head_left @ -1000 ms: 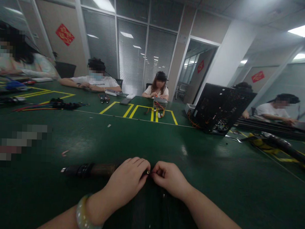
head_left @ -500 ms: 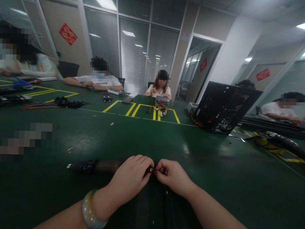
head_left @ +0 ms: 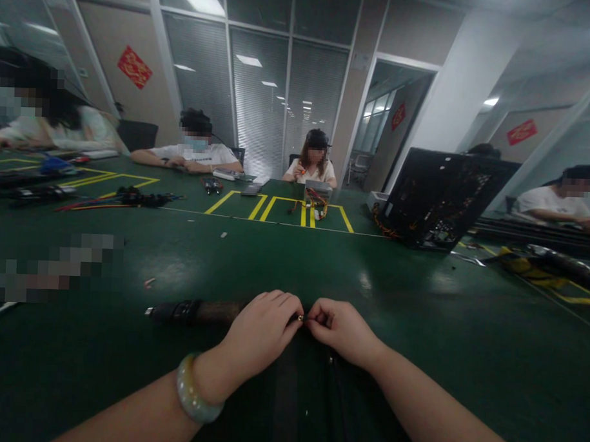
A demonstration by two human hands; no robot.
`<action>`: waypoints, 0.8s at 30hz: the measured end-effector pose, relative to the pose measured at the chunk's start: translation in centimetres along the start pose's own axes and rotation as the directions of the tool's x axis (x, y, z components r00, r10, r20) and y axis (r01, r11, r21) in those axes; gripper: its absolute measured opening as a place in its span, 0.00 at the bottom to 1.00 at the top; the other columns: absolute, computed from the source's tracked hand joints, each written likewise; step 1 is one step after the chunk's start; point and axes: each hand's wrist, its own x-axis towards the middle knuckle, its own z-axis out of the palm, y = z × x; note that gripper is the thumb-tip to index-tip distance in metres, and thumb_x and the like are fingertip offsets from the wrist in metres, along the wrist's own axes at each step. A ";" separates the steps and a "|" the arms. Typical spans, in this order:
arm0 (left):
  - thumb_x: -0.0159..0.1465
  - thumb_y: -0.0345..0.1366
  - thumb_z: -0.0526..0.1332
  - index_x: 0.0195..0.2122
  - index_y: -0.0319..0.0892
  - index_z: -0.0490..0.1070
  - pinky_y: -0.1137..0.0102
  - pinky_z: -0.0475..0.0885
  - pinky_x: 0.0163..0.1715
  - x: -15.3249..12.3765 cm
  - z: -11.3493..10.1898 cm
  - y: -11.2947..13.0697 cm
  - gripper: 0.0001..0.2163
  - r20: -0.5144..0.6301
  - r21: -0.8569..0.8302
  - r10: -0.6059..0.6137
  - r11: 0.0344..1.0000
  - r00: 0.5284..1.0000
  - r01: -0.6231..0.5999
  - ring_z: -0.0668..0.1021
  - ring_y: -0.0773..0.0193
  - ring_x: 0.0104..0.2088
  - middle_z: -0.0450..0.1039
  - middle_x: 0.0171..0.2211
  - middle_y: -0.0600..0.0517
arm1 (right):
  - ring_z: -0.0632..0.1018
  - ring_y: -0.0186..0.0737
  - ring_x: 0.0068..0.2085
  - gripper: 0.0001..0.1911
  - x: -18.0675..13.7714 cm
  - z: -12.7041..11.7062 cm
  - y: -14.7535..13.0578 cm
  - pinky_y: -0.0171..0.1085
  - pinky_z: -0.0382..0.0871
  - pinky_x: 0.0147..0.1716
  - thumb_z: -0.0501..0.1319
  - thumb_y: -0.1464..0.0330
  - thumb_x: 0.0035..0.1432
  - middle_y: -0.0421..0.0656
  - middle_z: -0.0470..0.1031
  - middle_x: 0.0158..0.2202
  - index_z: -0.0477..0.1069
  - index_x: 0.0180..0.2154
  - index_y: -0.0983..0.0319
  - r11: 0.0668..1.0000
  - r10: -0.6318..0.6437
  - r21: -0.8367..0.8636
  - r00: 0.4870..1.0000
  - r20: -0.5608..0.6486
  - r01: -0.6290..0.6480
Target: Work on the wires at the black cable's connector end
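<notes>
A dark rod-like part [head_left: 195, 312] with black bands lies on the green table [head_left: 417, 328] in front of me. My left hand [head_left: 264, 333], with a pale bangle on the wrist, is curled over the rod's right end. My right hand [head_left: 342, 332] pinches a tiny metal piece [head_left: 300, 318] right where the two hands meet. Dark flat strips [head_left: 289, 401] run from under the hands toward me. What the left fingers grip beneath is hidden.
A black open computer case [head_left: 441, 200] stands at the right. Yellow floor-style markings and a small wired unit [head_left: 315, 199] lie mid-table; cable bundles [head_left: 126, 199] at the left. Several people sit round the far side. A dark tube [head_left: 559, 262] lies far right.
The view has tilted a little, so the hands and rod sit slightly higher and to the right in frame. The hands keep the same pinch together.
</notes>
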 end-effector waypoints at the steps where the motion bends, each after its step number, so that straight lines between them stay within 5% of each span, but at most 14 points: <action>1: 0.65 0.31 0.58 0.39 0.44 0.68 0.63 0.65 0.43 0.0 0.0 0.0 0.02 0.001 -0.005 0.000 1.000 1.000 0.000 0.72 0.59 0.41 0.71 0.38 0.53 | 0.72 0.32 0.27 0.02 0.0 0.0 0.0 0.29 0.58 0.25 0.62 0.69 0.59 0.35 0.72 0.26 0.73 0.33 0.60 1.000 0.001 -0.001 1.000 0.000 -0.001; 24: 0.61 0.29 0.58 0.38 0.44 0.67 0.64 0.65 0.43 0.0 0.1 0.2 0.05 0.016 0.029 -0.022 0.999 1.000 0.021 0.72 0.59 0.40 0.71 0.37 0.52 | 0.71 0.32 0.27 0.01 0.0 0.1 0.0 0.29 0.56 0.24 0.62 0.70 0.57 0.35 0.72 0.26 0.73 0.33 0.59 1.000 0.001 -0.003 1.000 -0.010 -0.001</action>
